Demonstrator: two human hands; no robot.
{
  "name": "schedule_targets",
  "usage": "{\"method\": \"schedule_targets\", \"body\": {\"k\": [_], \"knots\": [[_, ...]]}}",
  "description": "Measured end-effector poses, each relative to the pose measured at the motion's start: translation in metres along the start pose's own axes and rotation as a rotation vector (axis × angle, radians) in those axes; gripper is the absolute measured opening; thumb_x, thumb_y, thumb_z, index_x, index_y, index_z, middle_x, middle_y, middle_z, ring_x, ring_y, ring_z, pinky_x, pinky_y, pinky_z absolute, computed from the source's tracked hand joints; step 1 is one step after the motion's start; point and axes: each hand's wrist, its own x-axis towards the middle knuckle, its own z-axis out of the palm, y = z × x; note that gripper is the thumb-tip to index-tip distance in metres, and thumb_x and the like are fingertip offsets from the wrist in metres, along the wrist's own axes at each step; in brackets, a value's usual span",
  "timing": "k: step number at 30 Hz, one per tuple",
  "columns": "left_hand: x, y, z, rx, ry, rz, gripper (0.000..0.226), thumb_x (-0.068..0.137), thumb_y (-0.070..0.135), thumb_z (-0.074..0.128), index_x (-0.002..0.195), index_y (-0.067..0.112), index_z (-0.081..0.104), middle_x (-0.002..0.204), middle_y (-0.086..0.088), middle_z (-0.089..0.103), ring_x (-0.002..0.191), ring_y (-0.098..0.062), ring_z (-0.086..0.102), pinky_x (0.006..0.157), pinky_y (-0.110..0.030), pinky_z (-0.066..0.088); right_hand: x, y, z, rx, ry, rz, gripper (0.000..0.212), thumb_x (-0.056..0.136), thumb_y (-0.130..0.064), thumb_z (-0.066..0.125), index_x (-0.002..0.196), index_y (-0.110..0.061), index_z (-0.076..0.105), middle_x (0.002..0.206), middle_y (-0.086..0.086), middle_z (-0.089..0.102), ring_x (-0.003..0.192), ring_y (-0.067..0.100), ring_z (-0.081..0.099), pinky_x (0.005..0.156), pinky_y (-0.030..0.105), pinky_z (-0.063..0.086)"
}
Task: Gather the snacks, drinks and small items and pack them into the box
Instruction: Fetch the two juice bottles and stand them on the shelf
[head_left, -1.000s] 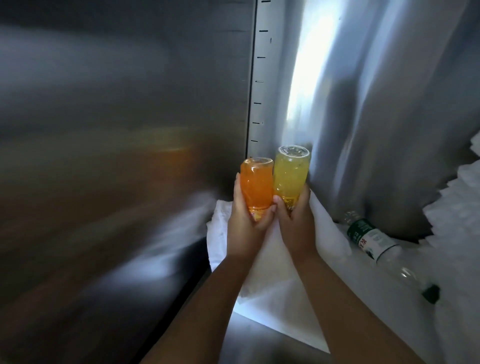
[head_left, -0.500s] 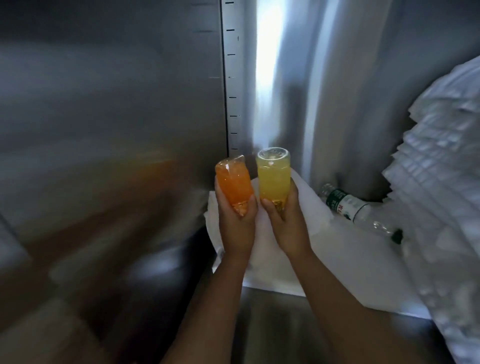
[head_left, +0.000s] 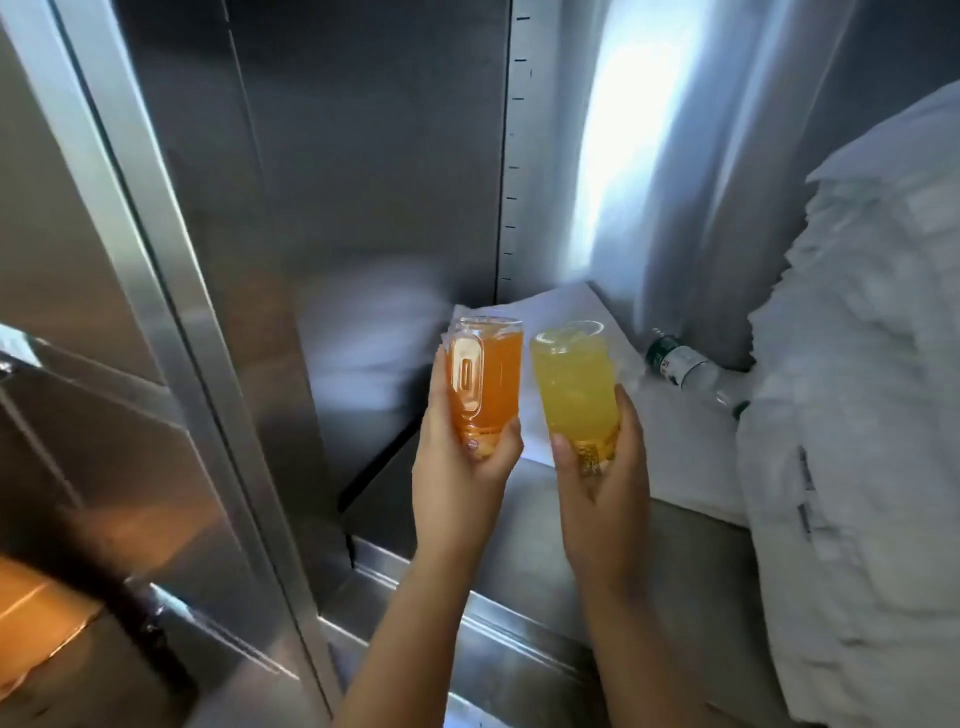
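Note:
Inside a steel cabinet, my left hand (head_left: 465, 467) grips an orange drink bottle (head_left: 485, 379) held bottom end up. Beside it, my right hand (head_left: 602, 478) grips a yellow drink bottle (head_left: 574, 379), also bottom end up. The two bottles are side by side with a small gap, just in front of the shelf edge. A clear water bottle with a green label (head_left: 691, 366) lies on its side on white paper (head_left: 685, 441) at the back right of the shelf. A brown cardboard corner (head_left: 36, 618), perhaps the box, shows at the lower left edge.
Steel walls surround the shelf (head_left: 545, 525), with a notched rail (head_left: 511, 156) running up the back. A thick white stack of folded paper or plastic (head_left: 857, 415) fills the right side. The steel door frame (head_left: 171, 312) slants down the left.
Both hands have drawn the two bottles back from the cabinet's rear toward the front edge. The bottles have parted slightly, and the view has swung left, showing the door frame and cardboard.

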Motion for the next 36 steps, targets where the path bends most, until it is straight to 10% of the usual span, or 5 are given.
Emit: {"method": "schedule_targets", "body": {"k": [4,17,36], "knots": [[-0.054,0.026,-0.027,-0.043,0.056,-0.034,0.079,0.074,0.047,0.064,0.139,0.053,0.02,0.108,0.023,0.06,0.089,0.002,0.063,0.072,-0.019,0.052,-0.044,-0.043,-0.025,0.095,-0.066,-0.032,0.068,0.083,-0.064,0.05,0.141,-0.034,0.031,0.138,-0.014,0.046,0.118,0.004,0.052,0.088,0.029,0.052],[-0.135,0.083,-0.219,0.177,0.442,-0.012,0.08,0.078,0.045,0.066,0.139,0.056,0.017,0.126,0.039,0.045,0.107,0.007,0.056,0.086,-0.038,0.054,-0.162,-0.189,0.033,0.484,-0.398,-0.033,0.068,0.083,-0.066,0.049,0.138,-0.03,0.035,0.129,-0.003,0.055,0.11,0.012,0.058,0.084,0.036,0.053],[-0.286,0.121,-0.564,0.483,0.801,-0.218,0.08,0.077,0.044,0.064,0.139,0.057,0.015,0.126,0.027,0.05,0.105,0.002,0.058,0.084,-0.042,0.055,-0.438,-0.429,0.135,0.852,-0.792,-0.004,0.059,0.089,-0.052,0.052,0.139,-0.025,0.036,0.129,-0.014,0.05,0.114,-0.009,0.048,0.082,0.004,0.042]]}}
